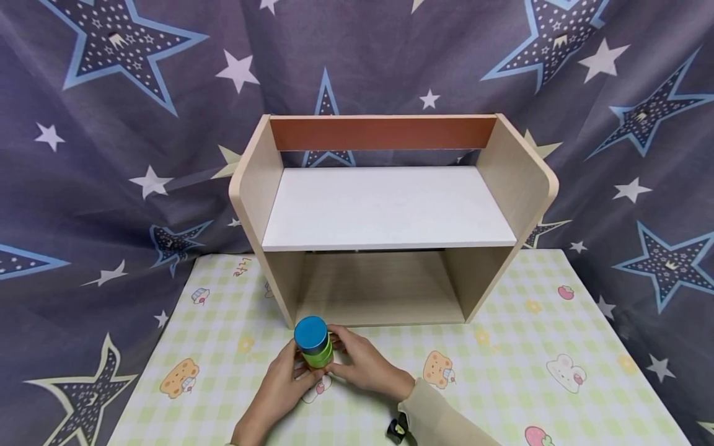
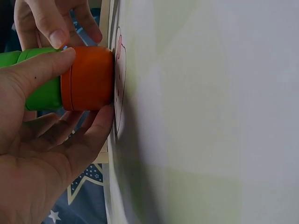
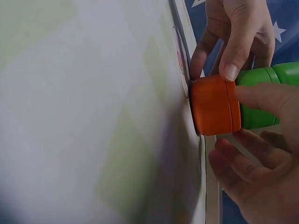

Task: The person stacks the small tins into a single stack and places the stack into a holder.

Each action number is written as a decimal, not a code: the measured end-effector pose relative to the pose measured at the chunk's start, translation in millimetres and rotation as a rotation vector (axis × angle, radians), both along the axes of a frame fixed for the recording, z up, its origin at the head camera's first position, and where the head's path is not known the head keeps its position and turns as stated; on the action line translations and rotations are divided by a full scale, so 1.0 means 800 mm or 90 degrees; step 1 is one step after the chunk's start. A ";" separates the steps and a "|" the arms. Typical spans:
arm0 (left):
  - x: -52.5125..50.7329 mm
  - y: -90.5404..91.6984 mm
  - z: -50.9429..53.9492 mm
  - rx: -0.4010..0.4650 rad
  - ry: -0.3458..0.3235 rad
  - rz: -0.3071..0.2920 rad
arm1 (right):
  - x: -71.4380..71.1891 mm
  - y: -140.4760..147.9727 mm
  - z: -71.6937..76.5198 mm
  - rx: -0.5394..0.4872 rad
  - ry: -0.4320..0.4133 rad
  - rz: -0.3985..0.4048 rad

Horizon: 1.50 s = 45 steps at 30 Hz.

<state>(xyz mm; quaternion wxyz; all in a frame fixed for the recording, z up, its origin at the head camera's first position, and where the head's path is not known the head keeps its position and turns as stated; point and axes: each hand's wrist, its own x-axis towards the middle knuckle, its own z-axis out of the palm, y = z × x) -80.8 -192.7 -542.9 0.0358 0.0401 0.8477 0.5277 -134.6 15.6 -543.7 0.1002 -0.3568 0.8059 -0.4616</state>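
A short stack of round containers (image 1: 313, 347) stands upright on the tablecloth, in front of the shelf's left side. Its top is blue, with a dark band and green below. The orange bottom piece (image 2: 88, 78) touches the cloth, as both wrist views show. My left hand (image 1: 281, 384) curls round the stack from the left, thumb across the seam between green and orange. From the other side my right hand (image 1: 368, 365) also curls round it, thumb at the same seam (image 3: 237, 105). Fingers of both hands hide part of the far side.
Just behind the hands stands a small wooden shelf unit (image 1: 528, 179) with a white upper board (image 1: 390, 207) and an open lower compartment. A checked tablecloth (image 1: 502, 384) with cartoon prints covers the table. A dark star-patterned curtain (image 1: 184, 136) hangs behind and at both sides.
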 end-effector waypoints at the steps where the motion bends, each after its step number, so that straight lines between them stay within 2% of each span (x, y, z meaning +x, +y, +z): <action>1: 0.000 0.000 0.000 -0.002 0.004 0.001 | 0.000 0.000 -0.001 0.002 0.000 0.000; 9: 0.003 0.000 0.001 -0.009 0.017 0.015 | 0.000 -0.004 -0.002 0.005 0.009 0.003; 28: -0.001 0.007 0.002 0.000 0.022 -0.008 | 0.003 0.002 -0.005 -0.008 0.011 -0.015; 32: -0.002 0.011 0.000 0.006 0.033 -0.024 | 0.004 0.007 -0.005 -0.006 0.004 -0.027; 38: -0.006 0.018 0.001 0.020 0.021 -0.055 | 0.005 0.017 -0.005 -0.003 -0.006 -0.039; 45: -0.012 0.031 0.003 0.005 0.033 -0.081 | 0.007 0.033 -0.001 -0.011 -0.009 -0.052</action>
